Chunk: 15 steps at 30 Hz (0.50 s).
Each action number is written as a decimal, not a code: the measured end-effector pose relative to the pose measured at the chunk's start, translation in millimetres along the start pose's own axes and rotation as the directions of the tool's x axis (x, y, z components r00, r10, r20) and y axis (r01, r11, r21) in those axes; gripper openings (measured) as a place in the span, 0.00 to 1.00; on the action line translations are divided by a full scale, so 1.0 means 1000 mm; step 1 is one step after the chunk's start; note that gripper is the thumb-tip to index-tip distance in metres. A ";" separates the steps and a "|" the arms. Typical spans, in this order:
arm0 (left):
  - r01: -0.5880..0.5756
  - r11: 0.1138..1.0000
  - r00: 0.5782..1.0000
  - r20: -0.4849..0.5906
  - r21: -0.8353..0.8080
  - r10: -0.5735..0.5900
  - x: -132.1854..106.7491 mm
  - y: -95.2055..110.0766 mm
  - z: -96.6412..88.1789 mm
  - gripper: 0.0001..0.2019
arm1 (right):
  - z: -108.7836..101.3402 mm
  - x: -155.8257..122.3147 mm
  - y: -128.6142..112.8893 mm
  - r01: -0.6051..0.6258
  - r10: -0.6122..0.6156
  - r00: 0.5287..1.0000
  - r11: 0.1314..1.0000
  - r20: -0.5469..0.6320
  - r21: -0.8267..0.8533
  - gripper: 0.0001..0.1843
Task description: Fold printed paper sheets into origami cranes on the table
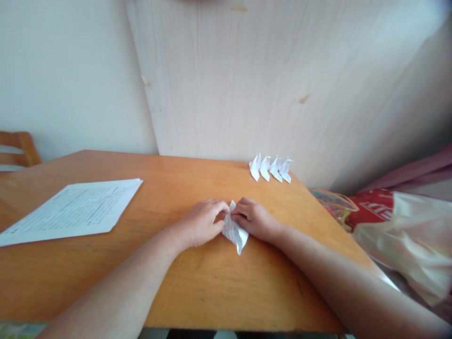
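Both hands are pinched down on a small folded piece of printed paper (234,232) lying on the orange wooden bench (197,287), left hand (202,223) gripping its left edge and right hand (254,219) its top right, fingertips nearly meeting. Just beyond the folded paper, toward the back edge near the pale wood panel (247,80), sits a row of finished folded pieces (270,168). Well off to its left lies a stack of printed sheets (72,211), and off to its right, past the bench edge, a red bag under clear plastic (399,230).
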<state>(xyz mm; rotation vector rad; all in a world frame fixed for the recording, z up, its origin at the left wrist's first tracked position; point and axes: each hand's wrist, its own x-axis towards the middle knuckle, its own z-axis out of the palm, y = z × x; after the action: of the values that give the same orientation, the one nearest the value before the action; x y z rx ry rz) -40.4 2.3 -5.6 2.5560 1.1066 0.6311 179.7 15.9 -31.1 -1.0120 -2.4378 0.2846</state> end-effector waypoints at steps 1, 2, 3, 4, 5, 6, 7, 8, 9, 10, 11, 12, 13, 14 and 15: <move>-0.002 1.000 1.000 0.016 -0.024 0.002 -0.002 0.003 -0.003 0.08 | 0.000 0.000 0.001 -0.008 0.008 1.000 1.000 0.003 0.022 0.09; -0.005 0.999 1.000 0.030 -0.045 0.006 -0.004 0.005 -0.006 0.08 | 0.000 0.000 0.002 -0.016 0.016 1.000 0.999 0.006 0.041 0.09; -0.010 0.998 0.999 0.041 -0.058 0.013 -0.007 0.008 -0.009 0.09 | 0.000 0.000 0.002 -0.024 0.023 1.000 0.998 0.010 0.056 0.09; -0.016 0.998 0.998 0.052 -0.062 0.019 -0.009 0.011 -0.011 0.09 | 0.000 0.000 0.002 -0.031 0.030 0.999 0.997 0.011 0.068 0.09; -0.019 0.998 0.998 0.063 -0.055 0.023 -0.012 0.015 -0.013 0.10 | 0.000 0.000 0.003 -0.037 0.036 0.999 0.996 0.010 0.077 0.09; -0.018 0.999 0.997 0.074 -0.038 0.021 -0.015 0.017 -0.013 0.10 | 0.000 0.000 0.002 -0.039 0.039 0.999 0.996 0.008 0.084 0.09; -0.012 1.000 0.997 0.079 -0.017 0.014 -0.018 0.020 -0.013 0.11 | 0.000 0.000 0.002 -0.040 0.040 0.999 0.995 0.004 0.088 0.09; -0.003 1.000 0.997 0.076 0.005 0.003 -0.020 0.022 -0.011 0.11 | 0.000 0.000 0.002 -0.039 0.039 0.999 0.995 0.001 0.092 0.09; 0.005 1.000 0.998 0.067 0.023 -0.006 -0.021 0.024 -0.009 0.11 | 0.000 0.000 0.002 -0.036 0.037 0.999 0.995 -0.002 0.095 0.09; 0.008 0.999 0.999 0.047 0.038 -0.010 -0.023 0.026 -0.006 0.10 | 0.000 0.000 0.002 -0.032 0.032 0.999 0.995 -0.003 0.097 0.09; 0.001 0.999 1.000 0.024 0.049 -0.002 -0.023 0.026 -0.003 0.10 | 0.000 0.000 0.002 -0.026 0.027 1.000 0.995 -0.005 0.099 0.09; -0.016 0.998 1.000 0.002 0.061 0.016 -0.024 0.027 0.001 0.09 | 0.000 0.000 0.002 -0.021 0.022 1.000 0.995 -0.007 0.101 0.09; -0.035 0.996 0.999 -0.019 0.076 0.037 -0.024 0.026 0.004 0.08 | 0.001 0.000 0.002 -0.019 0.020 1.000 0.995 -0.010 0.101 0.09; -0.052 0.994 0.998 -0.039 0.094 0.056 -0.024 0.026 0.007 0.08 | 0.001 0.000 0.002 -0.017 0.018 1.000 0.995 -0.012 0.100 0.09; -0.066 0.991 0.996 -0.057 0.113 0.073 -0.024 0.026 0.009 0.08 | 0.001 0.000 0.003 -0.016 0.017 1.000 0.995 -0.013 0.101 0.09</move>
<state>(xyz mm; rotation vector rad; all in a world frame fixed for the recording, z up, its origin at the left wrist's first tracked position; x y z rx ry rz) -34.5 -33.2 -9.1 2.6972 1.1053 0.6866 180.7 17.7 -33.0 -0.9876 -2.3779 0.4001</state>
